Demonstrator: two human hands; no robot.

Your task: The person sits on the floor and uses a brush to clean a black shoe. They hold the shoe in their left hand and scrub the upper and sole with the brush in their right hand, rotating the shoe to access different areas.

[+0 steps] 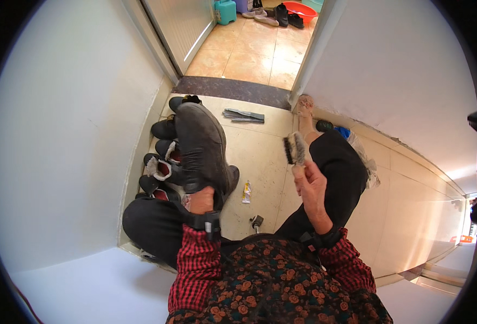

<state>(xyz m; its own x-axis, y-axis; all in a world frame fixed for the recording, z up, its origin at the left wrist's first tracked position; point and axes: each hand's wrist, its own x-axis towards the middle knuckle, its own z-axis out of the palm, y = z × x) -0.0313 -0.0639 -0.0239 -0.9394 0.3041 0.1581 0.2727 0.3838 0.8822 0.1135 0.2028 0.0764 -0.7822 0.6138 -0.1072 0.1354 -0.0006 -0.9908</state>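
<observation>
A dark ankle boot (pixel 201 141) is raised in front of me on the left, its toe pointing away. My left hand (pixel 202 199) goes into the boot's opening, with the fingers hidden inside; whether they grip it from within cannot be seen. In my right hand (pixel 312 186) is the handle of a brush (pixel 295 149), held upright with dark bristles on one side and grey, fluffy ones on the other. Between my legs, a small yellow and white tube (pixel 247 192) lies on the tiled floor. Nearer to me is a small dark object (pixel 257 221) with a pale stem.
Several dark shoes (pixel 163 128) line the left wall. Folded grey strips (pixel 243 116) lie before the stone threshold (pixel 234 90). A plastic bag (pixel 364 158) is beside my right leg. Beyond the doorway are more shoes (pixel 281 15), a red basin (pixel 308 11) and a teal container (pixel 225 12).
</observation>
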